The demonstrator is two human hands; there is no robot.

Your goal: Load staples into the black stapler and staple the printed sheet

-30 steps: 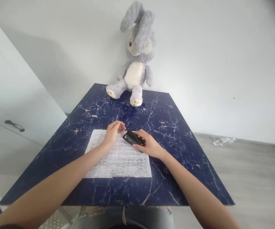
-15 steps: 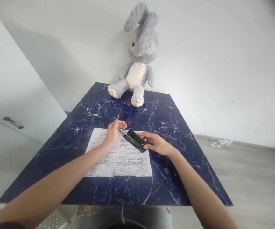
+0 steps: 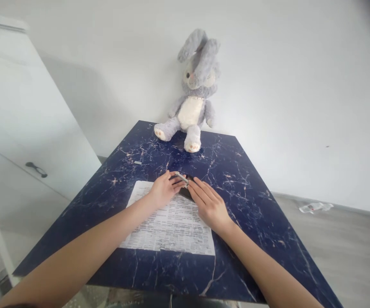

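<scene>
A black stapler [image 3: 186, 193] lies over the top part of a printed sheet of paper [image 3: 175, 237], mostly covered by my hands. Its slim silvery metal part [image 3: 181, 176] sticks up at the far end, between my fingertips. My left hand [image 3: 165, 189] grips the stapler's front end from the left, its fingers around the metal part. From the right, my right hand [image 3: 211, 207] reaches over the black body with its fingers close together, fingertips at the metal part. Whether a strip of staples is there I cannot make out.
A grey plush rabbit [image 3: 191, 111] sits at the far end of the dark blue marbled table [image 3: 236, 265], against the wall. A small pale piece [image 3: 137, 162] lies on the table's left side. A white cabinet [image 3: 27, 119] stands left; clear plastic packaging [image 3: 316, 208] lies on the floor right.
My right hand has moved from the stapler's rear end forward over its body, fingers now stretched toward the metal part. My left fingers have closed in on the front end. The view has shifted.
</scene>
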